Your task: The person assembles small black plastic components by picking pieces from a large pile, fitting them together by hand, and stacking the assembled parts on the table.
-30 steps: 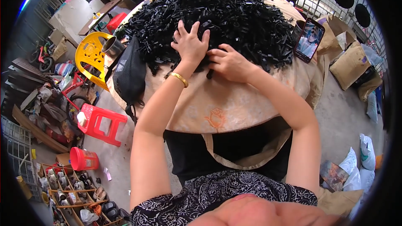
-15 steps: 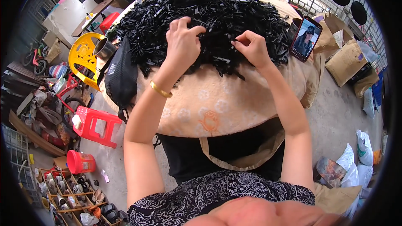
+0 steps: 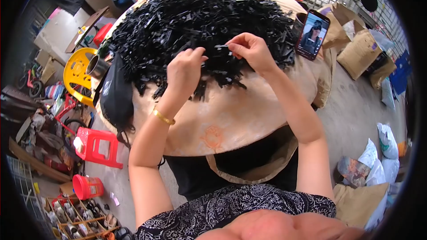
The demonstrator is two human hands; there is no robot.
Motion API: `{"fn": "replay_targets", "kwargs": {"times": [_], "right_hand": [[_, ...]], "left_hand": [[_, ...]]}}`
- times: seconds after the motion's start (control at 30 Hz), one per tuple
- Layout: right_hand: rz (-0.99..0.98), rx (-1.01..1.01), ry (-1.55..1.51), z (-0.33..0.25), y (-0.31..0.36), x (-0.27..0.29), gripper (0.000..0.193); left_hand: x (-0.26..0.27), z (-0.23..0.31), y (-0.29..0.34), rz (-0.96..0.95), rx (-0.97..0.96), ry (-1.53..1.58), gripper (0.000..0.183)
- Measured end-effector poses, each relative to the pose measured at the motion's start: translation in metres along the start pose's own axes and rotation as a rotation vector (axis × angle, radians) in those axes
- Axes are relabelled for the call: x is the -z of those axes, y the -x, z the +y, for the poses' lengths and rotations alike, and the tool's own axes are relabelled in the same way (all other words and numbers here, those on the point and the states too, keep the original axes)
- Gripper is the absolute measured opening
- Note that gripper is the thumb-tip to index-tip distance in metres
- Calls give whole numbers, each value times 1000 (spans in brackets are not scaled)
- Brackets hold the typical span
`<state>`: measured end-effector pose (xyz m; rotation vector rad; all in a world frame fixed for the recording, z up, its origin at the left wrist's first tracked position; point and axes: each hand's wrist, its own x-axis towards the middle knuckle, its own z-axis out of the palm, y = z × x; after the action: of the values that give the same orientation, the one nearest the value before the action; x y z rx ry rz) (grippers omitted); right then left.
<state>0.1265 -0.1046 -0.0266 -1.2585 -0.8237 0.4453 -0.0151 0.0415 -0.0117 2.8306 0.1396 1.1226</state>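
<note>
A wide heap of small, narrow black plastic pieces [image 3: 178,22] covers the far part of a round table with a peach patterned cloth [image 3: 235,111]. Over the heap's front, my right hand [image 3: 254,53] pinches a small dark piece [image 3: 221,46] with a pale glint between thumb and forefinger. To its left, my left hand [image 3: 184,71], with a gold bangle at the wrist, is closed with curled fingers over the near edge of the heap. What those fingers hold, if anything, is hidden.
A phone [image 3: 313,34] showing a person leans at the heap's right. At the left are a metal cup [image 3: 95,66], a black mesh bag [image 3: 116,95], a yellow chair [image 3: 75,73] and a red stool [image 3: 98,146]. An open bag [image 3: 253,178] hangs below the table's near edge.
My left hand has drawn nearer along the heap, its spread fingers now curled. My right hand has shifted left toward it, still pinching. The whole view has shifted slightly.
</note>
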Motion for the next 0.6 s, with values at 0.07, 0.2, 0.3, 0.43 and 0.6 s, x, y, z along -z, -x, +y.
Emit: {"fn": "replay_targets", "kwargs": {"times": [0.07, 0.2, 0.3, 0.43, 0.6], "right_hand": [[-8, 14, -105, -5, 2, 1, 6], [-47, 126, -183, -4, 5, -7, 9], [-86, 157, -15, 2, 9, -15, 17], [-109, 297, 419, -5, 17, -21, 19], [-112, 588, 536, -1, 14, -16, 19]], "left_hand": [[3, 5, -2, -35, 235, 286, 16], [14, 19, -4, -199, 686, 1087, 17], [9, 14, 2, -216, 842, 1465, 17], [6, 2, 7, -244, 866, 1380, 24], [5, 0, 13, -308, 752, 1245, 34]]}}
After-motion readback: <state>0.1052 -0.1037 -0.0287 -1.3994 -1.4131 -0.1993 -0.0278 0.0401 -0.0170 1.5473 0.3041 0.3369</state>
